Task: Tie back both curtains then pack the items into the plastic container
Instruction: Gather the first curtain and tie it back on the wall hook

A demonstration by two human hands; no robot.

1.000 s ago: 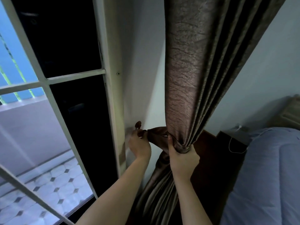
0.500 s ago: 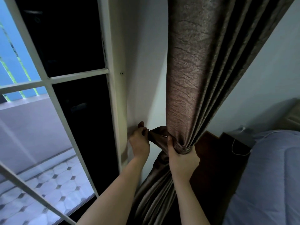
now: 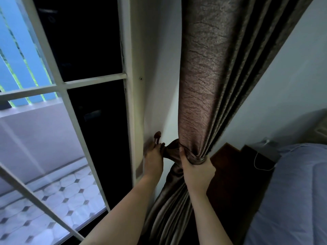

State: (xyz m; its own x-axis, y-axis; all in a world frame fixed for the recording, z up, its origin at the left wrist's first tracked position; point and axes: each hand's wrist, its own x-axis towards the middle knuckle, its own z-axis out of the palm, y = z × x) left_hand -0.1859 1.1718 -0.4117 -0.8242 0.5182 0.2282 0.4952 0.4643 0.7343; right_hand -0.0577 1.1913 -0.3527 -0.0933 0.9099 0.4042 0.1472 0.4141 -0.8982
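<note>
Progress: right grip (image 3: 196, 172) clasped gathered brown fabric curtain (image 3: 203, 85); left grip (image 3: 153, 160) pinched matching tieback (image 3: 172, 150) beside wall hook (image 3: 157, 135); packing apparently remained.

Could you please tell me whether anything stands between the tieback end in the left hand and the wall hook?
Nothing visible does. The left hand pinches the tieback just below the hook on the wall; the right hand grips the gathered curtain.

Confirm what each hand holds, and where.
Right hand grips the curtain at its gathered waist; left hand pinches the tieback at its end, beside the wall hook.
</note>
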